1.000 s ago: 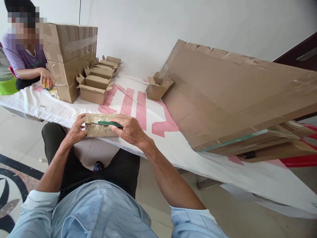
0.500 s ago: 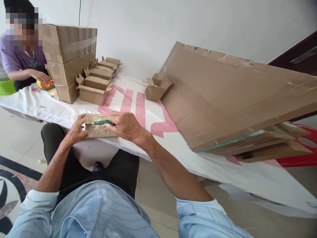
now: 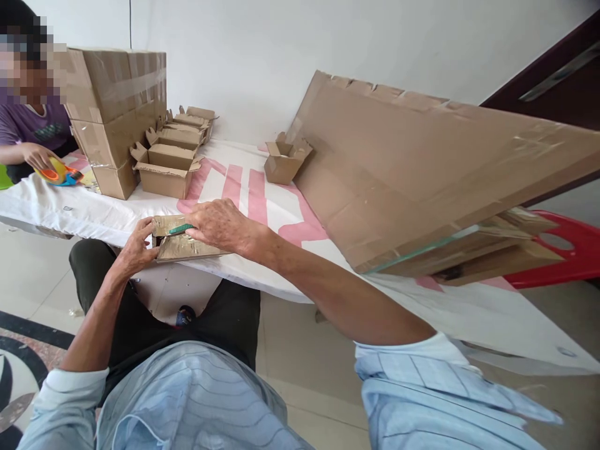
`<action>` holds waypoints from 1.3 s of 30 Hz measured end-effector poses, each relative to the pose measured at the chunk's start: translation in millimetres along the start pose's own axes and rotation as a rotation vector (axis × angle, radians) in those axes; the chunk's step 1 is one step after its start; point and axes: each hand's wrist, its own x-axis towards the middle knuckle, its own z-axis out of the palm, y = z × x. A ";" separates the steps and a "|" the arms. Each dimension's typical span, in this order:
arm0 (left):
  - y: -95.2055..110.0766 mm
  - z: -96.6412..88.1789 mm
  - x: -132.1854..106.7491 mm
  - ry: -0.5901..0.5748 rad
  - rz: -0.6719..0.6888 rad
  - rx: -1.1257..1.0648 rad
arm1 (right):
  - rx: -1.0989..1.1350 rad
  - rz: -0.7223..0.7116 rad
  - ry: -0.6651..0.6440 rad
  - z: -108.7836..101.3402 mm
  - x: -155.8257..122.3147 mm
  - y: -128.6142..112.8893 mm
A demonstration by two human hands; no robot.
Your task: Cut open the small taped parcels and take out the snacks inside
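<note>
A small taped cardboard box (image 3: 185,248) rests at the near edge of the table, which is draped in a white and pink cloth (image 3: 244,194). My left hand (image 3: 135,247) grips the box's left end with curled fingers. My right hand (image 3: 216,225) lies over the box top, closed round a green-handled cutter (image 3: 180,229) whose tip points left along the taped seam.
Several open small cartons (image 3: 166,169) and a tall taped carton (image 3: 112,100) stand at the back left; another open carton (image 3: 284,161) sits mid-table. Large flat cardboard sheets (image 3: 422,169) lean at the right above a red stool (image 3: 557,250). A person at far left holds a tape dispenser (image 3: 56,173).
My right hand has slid the green cutter leftward along the box's top seam. The view has shifted slightly. The other person's hand with the tape dispenser has moved left.
</note>
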 end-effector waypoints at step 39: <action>4.0 -3.2 33.6 -0.084 0.026 -0.236 | 0.298 0.847 0.099 231.2 -142.4 126.3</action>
